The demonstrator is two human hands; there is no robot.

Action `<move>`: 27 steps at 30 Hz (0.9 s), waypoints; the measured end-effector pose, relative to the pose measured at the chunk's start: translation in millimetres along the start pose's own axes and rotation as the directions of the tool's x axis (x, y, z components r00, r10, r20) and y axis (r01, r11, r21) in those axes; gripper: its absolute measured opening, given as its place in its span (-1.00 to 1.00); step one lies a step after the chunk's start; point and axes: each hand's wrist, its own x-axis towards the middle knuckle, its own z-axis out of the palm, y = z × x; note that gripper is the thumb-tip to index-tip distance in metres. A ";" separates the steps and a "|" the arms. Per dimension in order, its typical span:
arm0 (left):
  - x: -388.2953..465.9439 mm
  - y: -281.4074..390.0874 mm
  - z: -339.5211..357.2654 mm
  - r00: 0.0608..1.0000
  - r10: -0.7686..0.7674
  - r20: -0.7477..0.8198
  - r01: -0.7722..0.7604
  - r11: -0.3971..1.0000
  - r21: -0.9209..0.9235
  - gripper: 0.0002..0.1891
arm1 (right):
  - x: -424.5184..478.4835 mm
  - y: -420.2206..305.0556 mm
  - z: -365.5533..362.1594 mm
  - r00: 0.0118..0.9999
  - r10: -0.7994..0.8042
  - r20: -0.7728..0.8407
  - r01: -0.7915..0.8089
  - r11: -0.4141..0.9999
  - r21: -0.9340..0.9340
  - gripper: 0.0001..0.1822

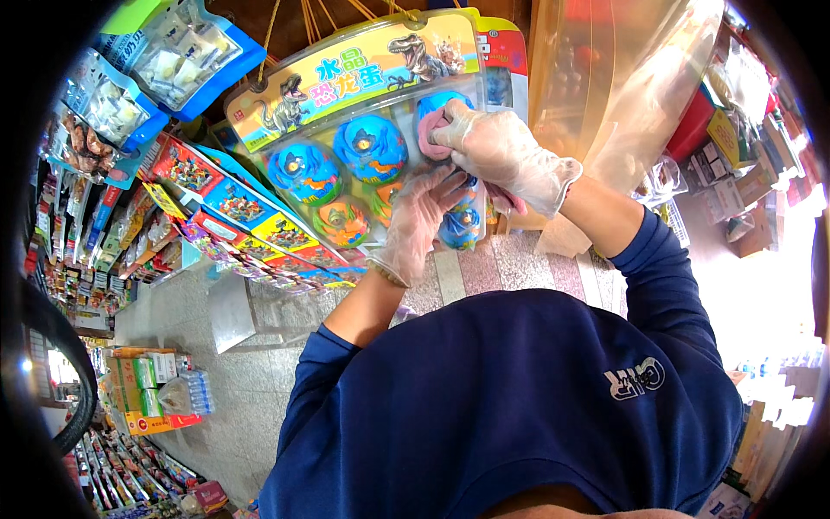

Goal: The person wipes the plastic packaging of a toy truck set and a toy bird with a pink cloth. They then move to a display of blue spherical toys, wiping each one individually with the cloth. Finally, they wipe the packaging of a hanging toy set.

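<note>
A large dinosaur-egg toy blister pack [353, 48] hangs by strings, with blue eggs [371, 149] and orange eggs [342, 225] under clear plastic. My right hand [506, 146], in a thin clear glove, is closed on a pink cloth [431, 133] and presses it to the pack's upper right egg. Part of the cloth hangs below that hand. My left hand [415, 220], gloved too, lies against the lower middle of the pack with its fingers apart. It covers part of an orange egg.
Colourful boxed toy packets [249, 214] hang left of the pack, below blue-edged snack bags [188, 58]. A translucent plastic sheet [583, 84] hangs to the right. Cartons and wrapped goods [152, 389] stand on the tiled floor [240, 415]. Crowded shelves line the left.
</note>
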 end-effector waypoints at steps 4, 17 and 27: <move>-3.9 2.9 -1.2 0.999 -0.022 -0.036 0.025 0.996 0.089 -0.64 | 9.6 -0.1 -6.2 0.989 0.052 -0.141 -0.046 0.998 0.045 -0.76; -41.8 165.9 15.4 0.351 0.891 0.288 -0.277 -0.195 0.941 -0.57 | 61.0 33.5 -50.3 0.912 -0.214 -0.349 0.153 0.969 -0.195 -0.74; -5.8 225.1 -57.3 0.725 0.670 -0.161 -0.402 0.600 0.692 -0.70 | 197.1 -73.1 11.3 0.915 -0.391 -0.101 0.399 0.915 0.064 -0.75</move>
